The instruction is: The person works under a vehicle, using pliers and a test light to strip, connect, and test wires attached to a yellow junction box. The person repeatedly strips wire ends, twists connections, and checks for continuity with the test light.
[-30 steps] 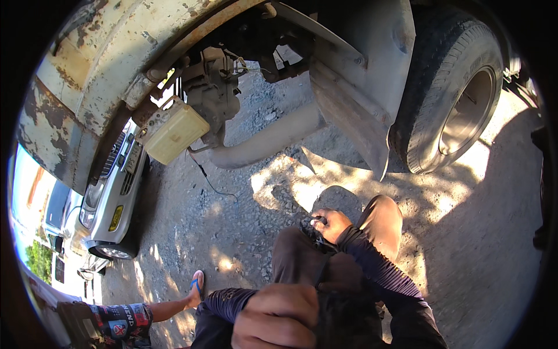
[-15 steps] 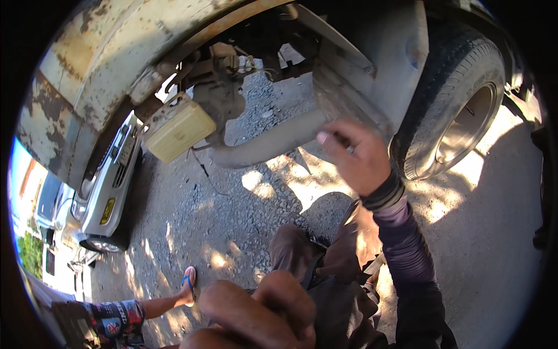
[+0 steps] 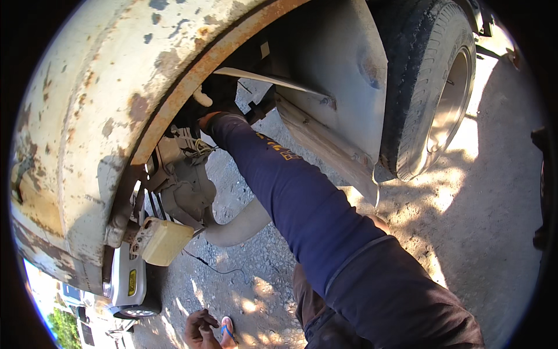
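Observation:
My right arm in a navy sleeve stretches up beneath a rusty cream vehicle body (image 3: 87,128). My right hand (image 3: 207,121) is mostly hidden among dark parts under the rusted arch, near a flat metal bar (image 3: 273,80); what it touches is unclear. My left hand (image 3: 200,326) is low in the picture with curled fingers, its contents unclear. A yellowish plastic tank (image 3: 165,243) hangs below grimy metal parts (image 3: 192,183), with a loose wire under it.
A tyre (image 3: 424,116) stands right of a sheet-metal panel (image 3: 343,70); a thick pipe (image 3: 232,227) runs below. A white car (image 3: 125,279) is at lower left, near another person's foot in a sandal (image 3: 228,330). Gravel ground (image 3: 244,279) lies beneath.
My right hand has risen from my knee into the vehicle's underside. My view has moved closer to the bodywork, and my left hand now appears smaller, lower left of my arm.

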The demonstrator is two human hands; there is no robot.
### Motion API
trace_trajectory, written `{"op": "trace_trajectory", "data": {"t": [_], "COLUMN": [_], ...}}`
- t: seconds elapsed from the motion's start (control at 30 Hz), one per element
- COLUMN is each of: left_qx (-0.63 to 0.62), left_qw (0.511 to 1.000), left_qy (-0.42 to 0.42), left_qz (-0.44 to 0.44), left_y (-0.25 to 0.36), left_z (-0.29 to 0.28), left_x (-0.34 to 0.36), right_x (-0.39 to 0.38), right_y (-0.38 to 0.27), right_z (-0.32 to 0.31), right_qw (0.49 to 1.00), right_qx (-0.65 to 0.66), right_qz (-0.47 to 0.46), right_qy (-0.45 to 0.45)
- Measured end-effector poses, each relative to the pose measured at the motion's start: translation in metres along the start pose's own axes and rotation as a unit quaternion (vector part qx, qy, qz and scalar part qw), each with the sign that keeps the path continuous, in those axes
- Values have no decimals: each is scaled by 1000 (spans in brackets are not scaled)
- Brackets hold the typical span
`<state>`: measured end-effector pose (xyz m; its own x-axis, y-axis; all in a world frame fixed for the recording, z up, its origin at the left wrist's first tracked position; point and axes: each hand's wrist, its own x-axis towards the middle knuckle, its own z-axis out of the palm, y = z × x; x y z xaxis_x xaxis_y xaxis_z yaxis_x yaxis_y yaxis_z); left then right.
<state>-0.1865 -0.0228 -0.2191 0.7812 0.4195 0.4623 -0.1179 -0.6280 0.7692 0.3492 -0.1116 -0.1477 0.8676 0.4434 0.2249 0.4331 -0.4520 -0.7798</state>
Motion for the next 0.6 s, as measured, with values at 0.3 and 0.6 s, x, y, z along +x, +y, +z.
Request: {"op": "trace_trajectory", "data": {"t": [0.3,0.6], "left_qx": [103,120], "left_qw": [888,853], "left_qy": [-54,-150], "left_qz": [-444,-486], "left_y": [-217,-252], "left_z": [-6,25], "left_x": [-168,-207], "right_x": [72,96], "right_y": [-19,-23], "right_z": [55,76], "right_qw": [992,989], "right_qx": [13,8], "right_qz": [-123,-142], "right_qy": [5,37]}}
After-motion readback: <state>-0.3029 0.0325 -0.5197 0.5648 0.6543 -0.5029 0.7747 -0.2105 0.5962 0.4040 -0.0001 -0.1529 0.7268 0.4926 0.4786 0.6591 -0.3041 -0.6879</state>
